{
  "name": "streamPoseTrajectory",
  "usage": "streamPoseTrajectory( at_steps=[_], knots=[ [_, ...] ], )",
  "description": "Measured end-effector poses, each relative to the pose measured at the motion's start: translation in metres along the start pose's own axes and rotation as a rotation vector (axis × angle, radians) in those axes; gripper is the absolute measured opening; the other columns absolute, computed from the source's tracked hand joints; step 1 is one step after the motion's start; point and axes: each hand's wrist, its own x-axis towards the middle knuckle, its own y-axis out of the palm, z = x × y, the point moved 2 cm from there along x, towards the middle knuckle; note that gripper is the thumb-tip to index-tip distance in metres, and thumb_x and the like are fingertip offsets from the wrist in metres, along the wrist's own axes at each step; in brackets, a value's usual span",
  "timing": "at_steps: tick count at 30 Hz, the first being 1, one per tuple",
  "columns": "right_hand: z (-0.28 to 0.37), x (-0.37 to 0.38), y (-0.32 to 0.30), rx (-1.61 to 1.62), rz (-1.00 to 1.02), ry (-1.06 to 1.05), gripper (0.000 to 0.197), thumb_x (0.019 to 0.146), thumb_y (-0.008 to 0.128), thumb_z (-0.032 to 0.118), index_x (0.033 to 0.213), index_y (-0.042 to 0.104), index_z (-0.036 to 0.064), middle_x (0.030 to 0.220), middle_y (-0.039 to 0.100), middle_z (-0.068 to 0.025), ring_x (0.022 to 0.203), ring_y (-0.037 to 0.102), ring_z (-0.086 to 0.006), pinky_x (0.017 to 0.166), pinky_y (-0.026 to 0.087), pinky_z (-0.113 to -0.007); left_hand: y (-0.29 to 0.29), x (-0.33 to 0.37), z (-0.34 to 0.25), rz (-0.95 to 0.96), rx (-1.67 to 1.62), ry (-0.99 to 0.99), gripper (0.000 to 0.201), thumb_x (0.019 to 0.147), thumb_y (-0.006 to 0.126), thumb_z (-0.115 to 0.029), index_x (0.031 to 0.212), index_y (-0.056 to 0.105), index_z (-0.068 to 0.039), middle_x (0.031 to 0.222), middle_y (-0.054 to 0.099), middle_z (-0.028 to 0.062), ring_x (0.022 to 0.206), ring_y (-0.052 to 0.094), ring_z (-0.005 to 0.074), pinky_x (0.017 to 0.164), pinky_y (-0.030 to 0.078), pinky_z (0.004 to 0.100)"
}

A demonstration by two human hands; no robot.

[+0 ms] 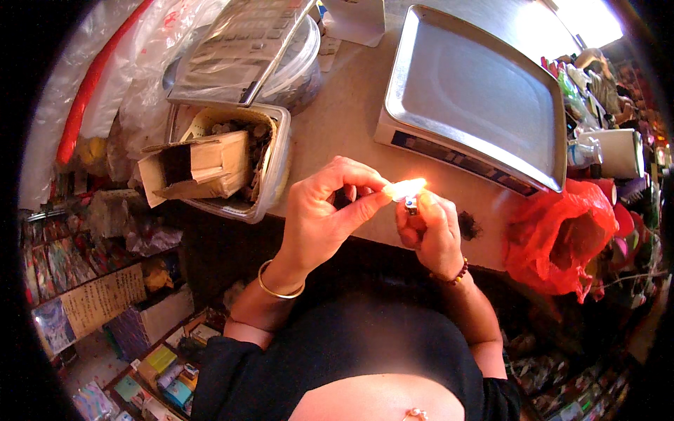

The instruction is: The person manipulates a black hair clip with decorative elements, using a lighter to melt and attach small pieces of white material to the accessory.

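— Right hand (430, 235) grips a small lighter (411, 205), fingers curled round it; only its metal top shows, just above the near edge of the bench (344, 126).

— And the left hand (326, 217)?

— Thumb and forefinger are pinched on something at the flame (407, 188), but the glare washes it out; I cannot tell what. Behind, the scale's steel tray (470, 91) sits at the far right, its top corner lost in light.

We found the scale (477, 105) behind our hands, the tub (274, 165) holding a cardboard box (200, 167) to its left, and the plastic bag (562, 235) at right.
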Motion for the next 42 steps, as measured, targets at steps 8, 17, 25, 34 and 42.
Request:
streamPoseTrajectory(
  at_steps=[8,17,25,34,42],
  knots=[
    [0.01,0.004,-0.011,-0.286,-0.107,0.028,0.04,0.091,0.031,0.035,0.074,0.05,0.0047,0.058,0.045,0.0013,0.047,0.038,-0.006,0.041,0.03,-0.022,-0.003,0.0,0.001,-0.021,0.0,-0.058,0.01,0.073,0.068,-0.008,0.08,0.063,-0.006,0.076,0.059,-0.001,0.063,0.045,0.0047,0.056,0.036,0.0184],
    [0.067,0.037,-0.131,-1.599,-0.616,-0.491,0.018,0.083,0.053,0.013,0.095,0.054,-0.0002,0.086,0.056,-0.0125,0.079,0.055,-0.0264,0.07,0.044,-0.032,-0.019,-0.003,0.005,-0.079,-0.173,-0.163,0.009,0.075,0.067,-0.006,0.082,0.062,-0.004,0.072,0.054,-0.005,0.063,0.041,0.0014,0.056,0.034,0.0152],
    [0.026,-0.021,-0.091,-1.491,-0.284,-0.773,0.039,0.062,0.07,0.016,0.097,0.058,0.0044,0.096,0.054,-0.0117,0.084,0.051,-0.029,0.076,0.043,-0.037,-0.032,-0.019,0.02,-0.182,-0.205,-0.232,0.009,0.074,0.064,0.002,0.082,0.06,-0.001,0.083,0.059,0.002,0.074,0.052,0.0077,0.071,0.041,0.0195],
    [-0.052,-0.056,-0.114,-1.272,-0.238,-0.187,0.039,0.063,0.067,0.007,0.1,0.056,0.0018,0.101,0.055,-0.0158,0.086,0.054,-0.0313,0.075,0.045,-0.036,-0.003,-0.012,0.023,-0.03,-0.224,-0.253,0.008,0.075,0.065,-0.002,0.082,0.06,-0.002,0.076,0.054,-0.002,0.064,0.042,0.0029,0.058,0.034,0.0151],
    [0.0,-0.022,-0.046,-0.797,-0.199,-0.142,0.029,0.068,0.067,0.008,0.095,0.057,0.0016,0.086,0.06,-0.014,0.076,0.06,-0.0251,0.067,0.047,-0.029,0.007,-0.017,0.003,0.058,-0.395,-0.244,0.009,0.078,0.061,0.0,0.086,0.058,0.0,0.088,0.058,0.0049,0.075,0.054,0.0078,0.065,0.044,0.0195]
  ],
)
